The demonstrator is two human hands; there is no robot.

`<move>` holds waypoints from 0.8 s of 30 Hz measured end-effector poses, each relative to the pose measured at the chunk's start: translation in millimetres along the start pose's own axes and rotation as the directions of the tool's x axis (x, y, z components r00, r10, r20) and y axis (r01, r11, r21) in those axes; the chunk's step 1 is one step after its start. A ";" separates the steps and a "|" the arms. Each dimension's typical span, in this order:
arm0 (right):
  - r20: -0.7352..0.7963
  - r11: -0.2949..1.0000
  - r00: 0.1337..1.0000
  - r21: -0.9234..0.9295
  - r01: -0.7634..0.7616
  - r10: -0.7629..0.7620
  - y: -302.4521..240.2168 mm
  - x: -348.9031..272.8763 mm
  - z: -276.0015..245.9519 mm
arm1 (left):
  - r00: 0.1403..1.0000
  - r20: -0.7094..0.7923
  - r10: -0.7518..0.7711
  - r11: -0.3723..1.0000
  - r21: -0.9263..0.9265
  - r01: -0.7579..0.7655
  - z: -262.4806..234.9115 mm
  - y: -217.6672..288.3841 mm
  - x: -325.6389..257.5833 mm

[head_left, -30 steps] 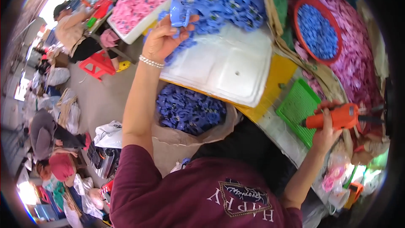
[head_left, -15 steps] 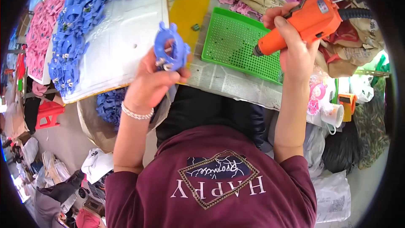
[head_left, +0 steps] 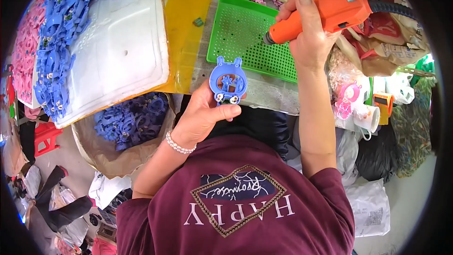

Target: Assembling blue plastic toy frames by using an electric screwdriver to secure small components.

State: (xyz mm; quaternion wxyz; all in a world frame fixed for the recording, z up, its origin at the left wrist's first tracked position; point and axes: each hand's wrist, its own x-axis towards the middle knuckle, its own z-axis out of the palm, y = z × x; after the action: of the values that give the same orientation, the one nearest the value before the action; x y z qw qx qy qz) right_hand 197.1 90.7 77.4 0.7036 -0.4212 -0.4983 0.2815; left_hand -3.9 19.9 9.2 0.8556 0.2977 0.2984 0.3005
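Observation:
Between the thumb and fingers of my left hand (head_left: 203,113) is a blue plastic part (head_left: 228,79), a ring-shaped frame with two small ears and two whitish pieces at its lower edge. Its face is turned up toward me, in front of my body and just off the table's near edge. My right hand (head_left: 309,30) is wrapped round an orange electric screwdriver (head_left: 325,12) with a black cable. The tool's tip points down and left, above a green perforated tray (head_left: 255,61). Dark specks, too small to name, lie in the tray.
A white board (head_left: 125,33) covers the table's left side, with blue parts (head_left: 59,42) heaped along it and pink parts (head_left: 28,42) beyond. Below hangs an open sack (head_left: 85,137) of blue parts (head_left: 132,118). A small green piece (head_left: 198,21) lies on yellow sheeting (head_left: 186,33). A white cup (head_left: 368,119) stands right.
My left hand has moved right and nearer my body, turning the blue part upright and face-on. The screwdriver in my right hand has shifted slightly left and up in the picture. The view has moved.

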 end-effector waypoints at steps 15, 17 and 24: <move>-0.069 1.000 0.998 0.028 -0.003 0.005 15.7 -0.5 -8.0 | 0.996 0.005 -0.086 0.996 0.001 0.086 3.5 -0.9 8.1; -0.078 0.999 0.997 0.037 -0.014 0.017 17.0 -0.3 -8.2 | 0.997 0.009 -0.073 0.997 0.021 0.073 3.2 -1.4 8.3; -0.067 0.999 0.998 0.045 -0.016 0.019 19.3 1.9 -8.5 | 0.997 -0.009 -0.075 0.996 0.038 0.076 3.9 -2.1 8.4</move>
State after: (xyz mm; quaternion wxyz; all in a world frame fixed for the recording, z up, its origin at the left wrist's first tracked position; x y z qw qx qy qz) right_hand 206.3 99.1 60.2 0.7267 -0.4192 -0.4641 0.2843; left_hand 4.8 23.1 7.5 0.8593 0.3015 0.3184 0.2633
